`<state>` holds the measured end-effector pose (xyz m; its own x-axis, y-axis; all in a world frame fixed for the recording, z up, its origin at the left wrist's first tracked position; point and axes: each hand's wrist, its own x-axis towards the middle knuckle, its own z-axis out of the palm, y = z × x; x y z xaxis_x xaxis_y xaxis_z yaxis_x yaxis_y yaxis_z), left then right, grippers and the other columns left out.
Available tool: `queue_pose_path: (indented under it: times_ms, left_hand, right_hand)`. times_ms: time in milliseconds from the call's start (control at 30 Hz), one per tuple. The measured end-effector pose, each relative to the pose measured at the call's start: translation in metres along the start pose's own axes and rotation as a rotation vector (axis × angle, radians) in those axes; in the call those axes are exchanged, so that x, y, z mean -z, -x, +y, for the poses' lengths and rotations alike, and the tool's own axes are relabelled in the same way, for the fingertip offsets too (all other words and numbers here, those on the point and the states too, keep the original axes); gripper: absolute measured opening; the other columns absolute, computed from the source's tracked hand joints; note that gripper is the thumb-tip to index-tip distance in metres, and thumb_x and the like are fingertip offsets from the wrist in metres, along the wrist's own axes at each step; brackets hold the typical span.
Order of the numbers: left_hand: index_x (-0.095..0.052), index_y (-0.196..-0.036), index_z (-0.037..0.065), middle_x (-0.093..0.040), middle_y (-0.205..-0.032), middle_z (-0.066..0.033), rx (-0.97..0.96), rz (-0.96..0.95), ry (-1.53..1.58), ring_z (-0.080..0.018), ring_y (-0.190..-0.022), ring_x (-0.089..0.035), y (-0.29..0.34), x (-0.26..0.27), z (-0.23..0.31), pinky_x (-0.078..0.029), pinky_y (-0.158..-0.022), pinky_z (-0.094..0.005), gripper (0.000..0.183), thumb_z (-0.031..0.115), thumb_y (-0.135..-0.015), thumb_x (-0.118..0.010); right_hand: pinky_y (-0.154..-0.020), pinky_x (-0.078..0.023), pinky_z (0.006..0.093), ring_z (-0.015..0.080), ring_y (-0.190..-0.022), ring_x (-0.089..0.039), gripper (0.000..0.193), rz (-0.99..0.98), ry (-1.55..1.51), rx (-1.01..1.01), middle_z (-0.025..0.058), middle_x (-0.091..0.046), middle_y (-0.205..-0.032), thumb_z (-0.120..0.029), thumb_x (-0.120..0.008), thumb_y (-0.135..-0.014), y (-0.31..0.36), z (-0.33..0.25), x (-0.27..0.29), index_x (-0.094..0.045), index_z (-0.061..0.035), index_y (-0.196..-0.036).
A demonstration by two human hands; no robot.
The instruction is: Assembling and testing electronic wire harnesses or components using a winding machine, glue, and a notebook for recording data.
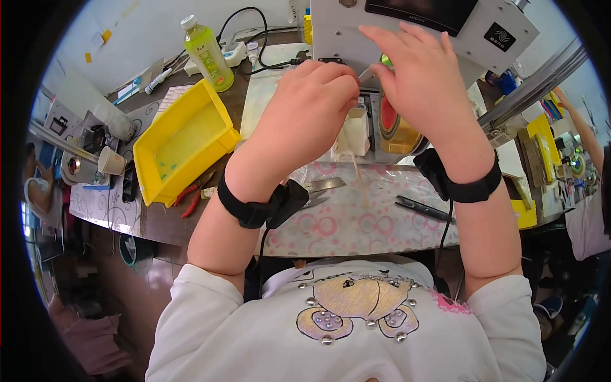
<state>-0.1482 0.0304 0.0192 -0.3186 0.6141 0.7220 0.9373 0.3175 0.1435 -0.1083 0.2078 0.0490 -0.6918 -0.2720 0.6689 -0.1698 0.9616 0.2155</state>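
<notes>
I look down on a workbench [394, 240] with a pink-ringed cover along its near edge. A light grey machine [339, 35] stands at the far edge. Toward the left edge I see a yellow plastic tray [191, 172]. In front of the machine, my view has the left hand [312, 105] curled and the right hand [423, 76] with its visible fingers fanned. A green drink bottle [210, 57] stands beyond the tray; a slender black tool [423, 208] lies by the near edge, red-handled pliers [188, 200] beside the tray. A thin pale strip [367, 74] sits between both hands; I cannot tell which grips it.
</notes>
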Motion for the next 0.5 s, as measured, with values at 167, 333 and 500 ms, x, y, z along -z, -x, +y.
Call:
queue_pose_path:
  times_ms: [167, 333, 500]
  left_hand:
    - [-0.056, -0.085, 0.003, -0.058, -0.079, -0.0095, 0.182, -0.171, 0.087, -0.0296, -0.081, -0.053, 0.002, 0.003, 0.008, -0.042, -0.073, -0.0388, 0.008, 0.003, -0.077, -0.057]
    - [-0.055, -0.082, 0.003, -0.057, -0.076, -0.0112, 0.174, -0.103, 0.019, -0.031, -0.079, -0.053, 0.016, 0.002, 0.031, -0.042, -0.069, -0.0394, 0.005, 0.002, -0.077, -0.056]
    - [-0.055, -0.081, 0.003, -0.058, -0.077, -0.0099, 0.209, -0.035, 0.013, -0.0307, -0.074, -0.053, 0.059, 0.013, 0.063, -0.042, -0.066, -0.0376, 0.01, -0.003, -0.073, -0.058]
  right_hand:
    - [-0.098, -0.033, 0.0552, 0.0328, -0.114, -0.046, 0.045, -0.034, -0.022, -0.14, 0.013, -0.057, -0.104, -0.02, -0.064, -0.073, 0.0, -0.004, 0.005, -0.052, -0.0076, -0.114]
    - [-0.098, -0.033, 0.053, 0.0334, -0.108, -0.049, 0.038, 0.19, -0.061, -0.047, 0.0124, -0.058, -0.099, -0.014, -0.064, -0.07, 0.003, -0.001, 0.0, -0.054, -0.0067, -0.106]
    - [-0.087, -0.044, 0.041, 0.0343, -0.094, -0.053, 0.024, 0.386, -0.396, 0.11, 0.0122, -0.057, -0.093, -0.006, -0.059, -0.074, 0.035, -0.022, 0.02, -0.054, -0.0051, -0.097]
